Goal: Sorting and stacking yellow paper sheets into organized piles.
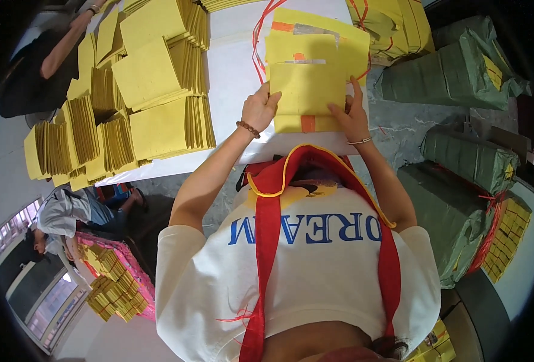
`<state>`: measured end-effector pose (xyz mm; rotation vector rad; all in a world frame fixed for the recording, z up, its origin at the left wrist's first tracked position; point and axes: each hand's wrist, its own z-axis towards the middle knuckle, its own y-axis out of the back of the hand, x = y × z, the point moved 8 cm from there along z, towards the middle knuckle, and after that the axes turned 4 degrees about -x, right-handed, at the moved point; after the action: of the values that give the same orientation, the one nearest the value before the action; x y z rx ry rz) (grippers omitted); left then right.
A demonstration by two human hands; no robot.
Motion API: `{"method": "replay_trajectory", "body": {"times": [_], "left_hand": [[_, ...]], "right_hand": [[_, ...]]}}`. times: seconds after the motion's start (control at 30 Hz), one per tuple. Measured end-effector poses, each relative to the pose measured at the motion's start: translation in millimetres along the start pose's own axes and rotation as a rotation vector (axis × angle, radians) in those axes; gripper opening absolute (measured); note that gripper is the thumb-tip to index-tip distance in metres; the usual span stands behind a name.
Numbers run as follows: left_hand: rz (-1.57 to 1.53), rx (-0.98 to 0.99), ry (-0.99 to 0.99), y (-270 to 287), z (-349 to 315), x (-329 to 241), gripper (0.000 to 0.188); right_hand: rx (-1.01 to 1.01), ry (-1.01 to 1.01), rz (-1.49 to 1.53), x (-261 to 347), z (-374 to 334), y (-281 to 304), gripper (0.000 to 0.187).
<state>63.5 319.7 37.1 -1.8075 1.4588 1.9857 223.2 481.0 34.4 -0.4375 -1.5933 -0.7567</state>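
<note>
at the table's (231, 108) near edge, a yellow sheet (306, 90) lies atop loose, uneven papers (354, 48). the left hand (261, 111) pinches its left side, forearm slanting inward; the right hand (352, 117) meets its right side, index finger stretched forward, grip unclear. farther, along the table's left side, yellow stacks (158, 127) appear already gathered.

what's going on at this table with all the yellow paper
The person's left hand holds the left edge of a rectangular yellow paper sheet; the right hand is at its right edge. Yellow sheets with orange patches lie beneath, on a white tabletop, beside thin red string. Yellow paper stacks sit further left.
</note>
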Motion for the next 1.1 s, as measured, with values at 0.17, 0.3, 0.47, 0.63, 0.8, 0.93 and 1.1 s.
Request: {"method": "replay_trajectory", "body": {"times": [0.17, 0.3, 0.47, 0.63, 0.8, 0.93, 1.1], "left_hand": [[0.051, 0.020, 0.061, -4, 6, 5, 0.024], [0.069, 0.030, 0.082, -8, 11, 16, 0.026], [-0.016, 0.019, 0.072, -6, 15, 15, 0.027], [0.381, -0.261, -0.266, 26, 2, -48, 0.040], [0.504, -0.013, -0.824, -22, -20, -97, 0.055], [0.624, 0.043, -0.757, -55, -14, -62, 0.052], [0.636, 0.081, -0.720, -60, -12, -60, 0.058]], "right_hand": [[0.012, -0.048, -0.197, -4, 0, 3, 0.055], [0.008, -0.007, -0.369, 10, 4, -3, 0.049], [-0.025, -0.061, -0.445, -2, 6, -3, 0.045], [-0.026, -0.046, -0.484, -9, 9, -3, 0.045], [-0.013, -0.066, -0.487, -11, 10, -4, 0.044], [-0.023, 0.005, -0.483, -7, 12, -6, 0.043], [0.046, -0.166, -0.468, -2, 4, -4, 0.047]]}}
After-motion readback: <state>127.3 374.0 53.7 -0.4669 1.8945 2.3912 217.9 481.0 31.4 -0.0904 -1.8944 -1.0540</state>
